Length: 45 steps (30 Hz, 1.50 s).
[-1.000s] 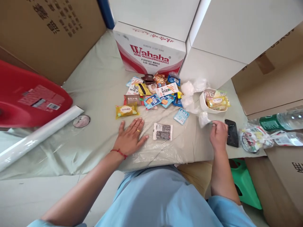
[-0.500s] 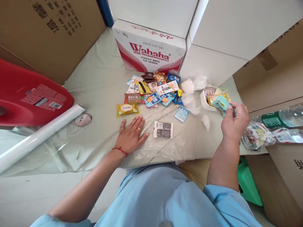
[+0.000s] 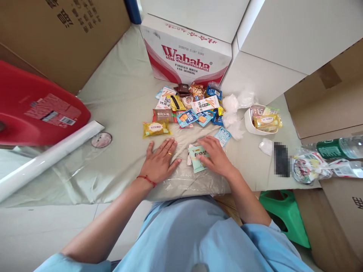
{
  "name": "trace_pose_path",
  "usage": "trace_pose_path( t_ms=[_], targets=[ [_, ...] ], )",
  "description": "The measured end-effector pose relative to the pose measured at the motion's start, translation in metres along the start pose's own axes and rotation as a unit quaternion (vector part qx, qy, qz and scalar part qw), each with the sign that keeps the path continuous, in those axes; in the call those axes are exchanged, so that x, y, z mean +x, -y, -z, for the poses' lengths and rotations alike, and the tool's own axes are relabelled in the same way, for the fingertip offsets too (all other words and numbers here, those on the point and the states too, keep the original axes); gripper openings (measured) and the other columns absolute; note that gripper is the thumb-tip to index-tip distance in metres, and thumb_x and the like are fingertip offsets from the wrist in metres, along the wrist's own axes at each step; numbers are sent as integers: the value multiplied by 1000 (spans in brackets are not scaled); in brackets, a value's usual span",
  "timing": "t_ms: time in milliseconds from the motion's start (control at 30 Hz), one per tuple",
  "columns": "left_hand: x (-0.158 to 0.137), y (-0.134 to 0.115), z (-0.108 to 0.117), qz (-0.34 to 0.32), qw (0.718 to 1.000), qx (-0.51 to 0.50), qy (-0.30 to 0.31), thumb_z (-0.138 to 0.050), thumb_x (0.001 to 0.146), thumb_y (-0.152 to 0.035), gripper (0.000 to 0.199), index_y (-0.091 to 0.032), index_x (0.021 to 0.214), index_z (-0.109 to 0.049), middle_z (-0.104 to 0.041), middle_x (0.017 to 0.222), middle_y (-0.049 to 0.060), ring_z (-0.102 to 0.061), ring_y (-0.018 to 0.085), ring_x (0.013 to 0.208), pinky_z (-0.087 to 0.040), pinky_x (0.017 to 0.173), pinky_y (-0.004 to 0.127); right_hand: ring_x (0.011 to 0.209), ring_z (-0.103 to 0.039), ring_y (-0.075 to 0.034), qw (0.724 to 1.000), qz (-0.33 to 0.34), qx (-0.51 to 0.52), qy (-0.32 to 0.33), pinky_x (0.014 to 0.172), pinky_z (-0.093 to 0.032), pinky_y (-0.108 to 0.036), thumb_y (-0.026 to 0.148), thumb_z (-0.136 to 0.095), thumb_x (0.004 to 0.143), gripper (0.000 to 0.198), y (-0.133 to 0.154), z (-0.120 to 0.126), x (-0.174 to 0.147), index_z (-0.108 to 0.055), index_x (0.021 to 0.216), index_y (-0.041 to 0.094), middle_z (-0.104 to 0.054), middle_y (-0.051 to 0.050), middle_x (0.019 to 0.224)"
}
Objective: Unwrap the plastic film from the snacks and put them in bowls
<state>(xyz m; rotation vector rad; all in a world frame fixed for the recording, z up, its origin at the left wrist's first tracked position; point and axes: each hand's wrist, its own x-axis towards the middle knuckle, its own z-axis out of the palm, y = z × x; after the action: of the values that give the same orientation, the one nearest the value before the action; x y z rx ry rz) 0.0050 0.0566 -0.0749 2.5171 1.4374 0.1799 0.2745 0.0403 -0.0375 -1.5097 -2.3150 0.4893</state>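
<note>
My left hand (image 3: 159,162) lies flat on the covered table with its fingers spread, just below a yellow snack packet (image 3: 156,129). My right hand (image 3: 216,156) grips a mint-green snack packet (image 3: 197,153) by its right side. That packet lies over a white-edged packet (image 3: 189,155), most of which is hidden. Close above my right hand is a light blue packet (image 3: 223,136), partly covered by the fingers. Farther back, several mixed snack packets (image 3: 187,118) form a heap. A white bowl (image 3: 249,124) at the right holds several packets, a yellow one on top.
A Wahaha carton (image 3: 187,56) stands behind the heap. Crumpled clear plastic (image 3: 231,113) lies between heap and bowl. On the left are a red jug (image 3: 42,105), a white roll (image 3: 51,162) and a round lid (image 3: 101,139). Plastic bottles (image 3: 340,147) lie far right, above a green stool (image 3: 286,215).
My right hand has carried the mint-green packet left from the bowl to the packet in front of me. The left hand stays flat on the table. The view has shifted slightly.
</note>
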Motion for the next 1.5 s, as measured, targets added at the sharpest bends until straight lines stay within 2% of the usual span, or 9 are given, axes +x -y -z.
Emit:
trace_pose_path(
  t_ms=[133, 233, 567, 800, 1000, 1167, 1267, 1333, 1500],
  targets=[
    [0, 1, -1, 0, 1000, -7, -5, -29, 105, -55, 70, -20, 165, -29, -32, 170, 14, -33, 32, 157, 1, 128, 64, 154, -26, -37, 991, 46, -40, 115, 126, -18, -64, 42, -77, 88, 77, 3, 6, -9, -45, 156, 25, -46, -13, 159],
    [0, 1, -2, 0, 1000, -11, -5, -30, 105, -55, 70, -21, 166, -28, -31, 170, 13, -33, 32, 157, 1, 128, 64, 151, -32, -36, 993, 7, -54, 105, 125, -21, -60, 35, -78, 87, 75, 6, 1, 0, -47, 154, 22, -54, -16, 148],
    [-2, 2, 0, -7, 1000, 3, 17, -33, 102, -60, 78, -18, 166, -25, -27, 171, 16, -32, 34, 157, 5, 126, 66, 128, -52, -32, 987, -105, -17, 120, 110, -40, -46, 53, -65, 96, 70, 24, 8, 26, -47, 154, 18, -61, -16, 137],
    [-13, 21, 5, -31, 998, 15, 55, -42, 93, -73, 94, -19, 167, -23, -27, 171, 18, -30, 42, 157, 8, 123, 73, 134, -46, -36, 991, -47, -85, 93, 117, -33, -53, 45, -80, 86, 79, 31, -5, 10, -48, 154, 19, -56, -18, 144],
    [-18, 28, 7, -38, 995, 20, 85, -50, 85, -80, 109, -15, 168, -20, -24, 171, 21, -25, 45, 158, 7, 122, 74, 130, -48, -34, 990, -37, -64, 122, 112, -39, -49, 30, -77, 85, 75, 9, 8, -11, -48, 153, 19, -56, -17, 144],
    [-18, 25, 9, -33, 994, 22, 98, -48, 83, -83, 113, -16, 168, -15, -21, 172, 21, -22, 42, 159, 12, 121, 72, 116, -55, -33, 996, -77, 9, 50, 104, -45, -48, 29, -69, 86, 67, -15, 36, -16, -49, 150, 16, -63, -17, 127],
    [-18, 25, 8, -32, 994, 21, 98, -48, 83, -84, 114, -16, 168, -13, -19, 172, 22, -22, 41, 159, 14, 121, 71, 118, -55, -32, 997, -49, 50, -18, 106, -44, -48, 30, -62, 92, 64, -9, 49, -6, -45, 152, 20, -62, -15, 128],
    [-18, 25, 8, -33, 995, 22, 95, -49, 83, -84, 113, -17, 168, -14, -19, 172, 22, -23, 41, 159, 15, 121, 70, 121, -54, -32, 999, -26, 36, -21, 107, -43, -48, 29, -63, 91, 66, 6, 44, 4, -44, 153, 20, -61, -16, 132],
    [-19, 30, 7, -41, 996, 12, 81, -52, 84, -80, 113, -15, 168, -14, -20, 172, 24, -25, 41, 159, 10, 122, 71, 139, -42, -36, 995, 9, -58, 87, 119, -31, -59, 29, -72, 88, 72, 40, -5, 17, -47, 154, 20, -54, -19, 147]
  ],
)
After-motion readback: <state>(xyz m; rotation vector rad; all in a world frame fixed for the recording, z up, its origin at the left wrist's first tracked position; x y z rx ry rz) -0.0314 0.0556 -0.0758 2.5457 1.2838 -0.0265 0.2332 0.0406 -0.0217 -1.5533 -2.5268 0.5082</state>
